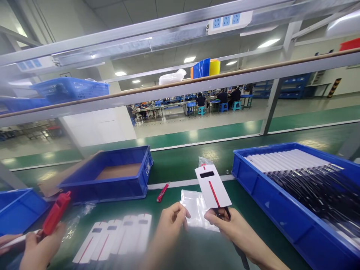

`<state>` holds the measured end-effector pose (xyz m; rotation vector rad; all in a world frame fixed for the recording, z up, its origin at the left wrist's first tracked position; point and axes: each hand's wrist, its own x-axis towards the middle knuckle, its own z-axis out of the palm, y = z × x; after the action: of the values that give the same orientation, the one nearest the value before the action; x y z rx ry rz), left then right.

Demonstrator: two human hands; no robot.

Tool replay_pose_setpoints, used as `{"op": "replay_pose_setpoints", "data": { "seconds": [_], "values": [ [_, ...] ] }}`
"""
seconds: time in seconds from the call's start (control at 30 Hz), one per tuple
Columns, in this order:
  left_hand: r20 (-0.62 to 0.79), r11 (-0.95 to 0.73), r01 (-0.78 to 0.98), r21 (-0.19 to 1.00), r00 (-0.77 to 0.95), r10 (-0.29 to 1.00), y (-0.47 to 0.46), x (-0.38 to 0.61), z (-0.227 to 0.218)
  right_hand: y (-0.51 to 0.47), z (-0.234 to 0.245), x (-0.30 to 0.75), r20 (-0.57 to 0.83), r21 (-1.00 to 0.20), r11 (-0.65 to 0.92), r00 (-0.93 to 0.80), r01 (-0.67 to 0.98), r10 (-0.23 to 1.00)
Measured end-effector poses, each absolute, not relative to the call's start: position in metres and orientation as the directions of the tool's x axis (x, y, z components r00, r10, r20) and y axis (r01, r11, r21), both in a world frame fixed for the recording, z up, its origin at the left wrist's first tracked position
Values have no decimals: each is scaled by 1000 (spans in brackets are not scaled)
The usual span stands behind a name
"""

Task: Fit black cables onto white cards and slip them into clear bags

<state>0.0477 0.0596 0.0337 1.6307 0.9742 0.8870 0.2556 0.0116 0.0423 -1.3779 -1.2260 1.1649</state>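
Observation:
My right hand (229,223) grips the lower end of a flat white device (215,191) with a dark window and a red strip down its front. A black cable (240,255) hangs from it past my wrist. My left hand (173,219) is closed, thumb against curled fingers; what they hold, if anything, is hidden. Clear plastic bags (194,200) lie on the green table between my hands, partly behind the left fingertips. Several similar white flat pieces (112,240) lie overlapped at the left, blurred toward the right.
A blue bin (264,187) at right holds white devices and black cables. Another blue bin (112,193) stands back left, beside a red utility knife (162,193). At far left, another person's hands (42,243) hold a red tool-like object (57,212). A shelf (180,88) crosses above.

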Motion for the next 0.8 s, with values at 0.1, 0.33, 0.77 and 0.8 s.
{"op": "replay_pose_setpoints", "data": {
  "seconds": [0.1, 0.33, 0.77, 0.8],
  "values": [
    [65, -147, 163, 976, 425, 903, 58, 47, 36, 11, 48, 254, -42, -987, -47, 31, 154, 999],
    [34, -104, 131, 986, 450, 893, 53, 54, 43, 6, 49, 251, 4, -976, 3, 5, 218, 1000],
    [26, -98, 137, 986, 454, 891, 47, 56, 41, 1, 48, 253, 16, -971, 15, 2, 239, 1000],
    [22, -94, 136, 986, 455, 890, 46, 56, 41, 1, 48, 252, 14, -970, 11, 9, 243, 1000]
  ]
}}
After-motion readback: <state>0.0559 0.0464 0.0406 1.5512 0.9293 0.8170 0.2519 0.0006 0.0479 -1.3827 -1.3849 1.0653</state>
